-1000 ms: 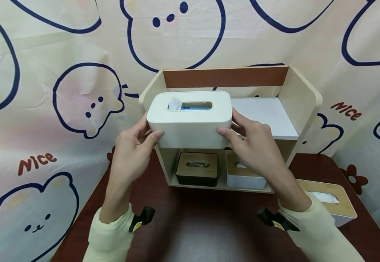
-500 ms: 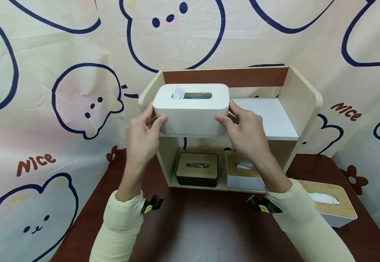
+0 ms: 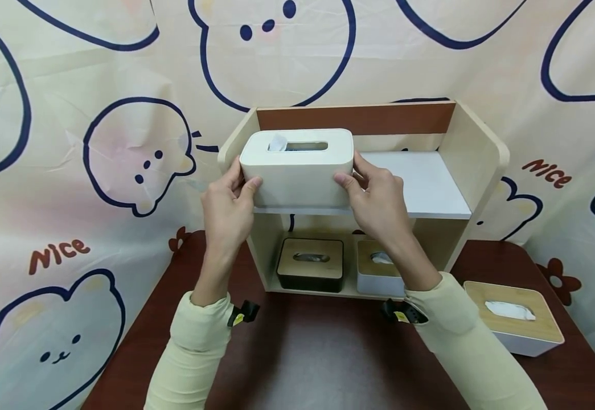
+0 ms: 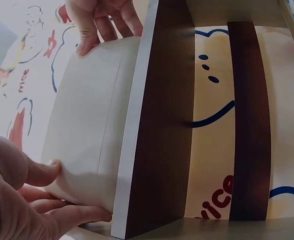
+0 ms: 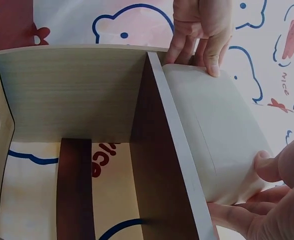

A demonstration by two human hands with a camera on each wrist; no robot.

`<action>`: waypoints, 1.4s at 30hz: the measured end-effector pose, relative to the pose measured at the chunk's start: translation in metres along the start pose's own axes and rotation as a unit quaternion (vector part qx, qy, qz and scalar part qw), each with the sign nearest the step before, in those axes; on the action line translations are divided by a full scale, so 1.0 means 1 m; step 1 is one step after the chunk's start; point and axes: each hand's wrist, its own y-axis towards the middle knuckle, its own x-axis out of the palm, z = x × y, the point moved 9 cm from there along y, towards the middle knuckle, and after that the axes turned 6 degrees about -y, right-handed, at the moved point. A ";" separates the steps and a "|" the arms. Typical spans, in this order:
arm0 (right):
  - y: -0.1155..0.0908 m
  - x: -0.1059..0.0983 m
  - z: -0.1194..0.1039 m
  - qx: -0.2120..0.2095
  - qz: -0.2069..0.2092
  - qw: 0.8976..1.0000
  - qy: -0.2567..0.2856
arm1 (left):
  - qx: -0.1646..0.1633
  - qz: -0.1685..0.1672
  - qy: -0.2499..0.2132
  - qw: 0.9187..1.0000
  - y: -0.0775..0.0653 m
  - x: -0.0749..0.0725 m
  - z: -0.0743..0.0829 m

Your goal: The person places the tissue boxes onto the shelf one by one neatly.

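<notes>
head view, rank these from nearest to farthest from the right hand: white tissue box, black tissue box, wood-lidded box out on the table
1. white tissue box, on the upper shelf's left end; the right hand grips its right end.
2. black tissue box, lower shelf, below and to the left.
3. wood-lidded box, on the table at far right, outside the shelf.

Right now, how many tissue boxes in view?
4. A white tissue box on the shelf's upper level, held by the left hand and right hand; a black box and white box below; one on the table. More may be hidden.
</notes>
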 end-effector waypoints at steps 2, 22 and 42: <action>0.001 0.000 0.000 0.001 0.003 1.000 -0.002 | 0.005 0.002 0.005 1.000 0.000 0.001 0.001; -0.001 0.000 0.009 0.022 -0.008 1.000 -0.010 | 0.016 -0.005 0.017 1.000 -0.003 0.007 0.004; -0.087 -0.043 0.054 -0.001 0.004 0.999 0.045 | 0.113 -0.020 0.020 0.993 -0.088 0.014 0.010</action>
